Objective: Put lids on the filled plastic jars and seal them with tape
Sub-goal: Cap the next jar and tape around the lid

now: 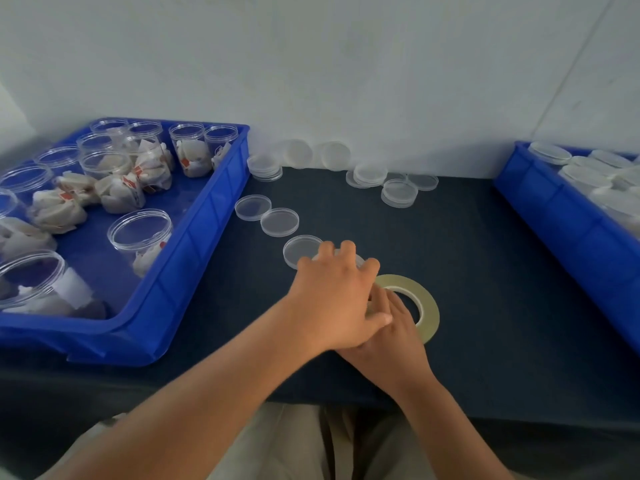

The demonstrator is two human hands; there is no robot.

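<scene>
My left hand (334,299) reaches over the dark table and curls its fingers down over a clear plastic jar (359,260), of which only a rim shows. A loose clear lid (298,250) lies just left of those fingers. My right hand (393,332) lies under the left hand, on the near left side of a flat pale tape roll (424,303). Its fingertips are hidden by the left hand. Filled open jars (140,235) with white sachets stand in the blue bin (194,244) at left.
More clear lids (280,221) lie in a row and in small stacks (398,192) toward the white wall. A second blue bin (561,216) with lidded jars stands at the right edge. The table's front edge runs just above my lap.
</scene>
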